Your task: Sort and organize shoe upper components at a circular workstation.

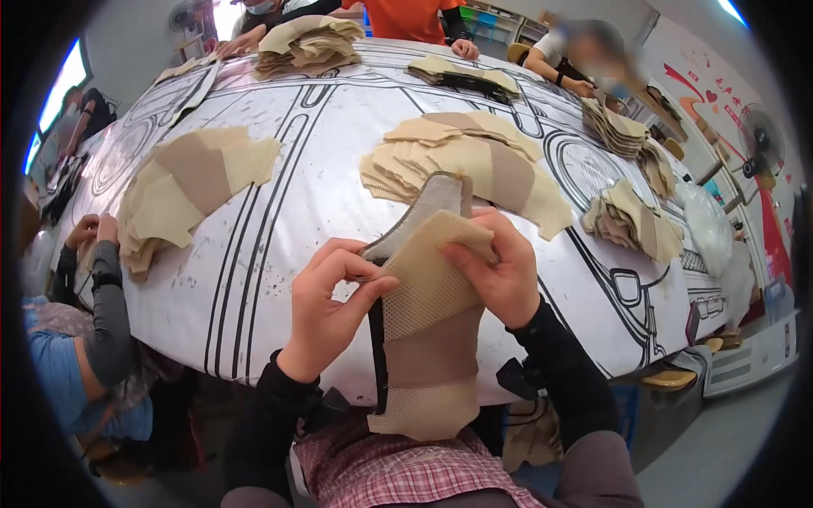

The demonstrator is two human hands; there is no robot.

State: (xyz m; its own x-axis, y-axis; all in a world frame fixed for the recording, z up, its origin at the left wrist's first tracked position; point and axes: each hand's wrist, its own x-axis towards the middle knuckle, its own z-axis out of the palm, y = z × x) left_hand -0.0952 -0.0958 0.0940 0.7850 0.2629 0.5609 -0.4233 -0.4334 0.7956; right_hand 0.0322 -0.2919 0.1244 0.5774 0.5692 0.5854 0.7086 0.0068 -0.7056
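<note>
1. The left hand [326,292] pinches the left edge of a beige mesh fabric piece [428,330], thumb and fingers closed on it.
2. The right hand [506,271] grips the same piece at its upper right, fingers curled over the mesh.
3. The piece hangs between the hands in front of the near edge of the counter [279,212]; it has a tan band across its middle, a dark strip down its left side, and a grey part that rises above the fingers.
4. Just beyond the hands, a spread stack of like beige and tan pieces [461,165] lies on the counter.
5. To the left of the left hand sits another pile of such pieces [190,186].
6. To the right of the right hand lies a smaller heap [631,222].
7. Far beyond the hands, a tall stack [309,42] rests near other people's hands.
8. No boxes or bins show among the piles; the pieces lie loose on the counter.
</note>
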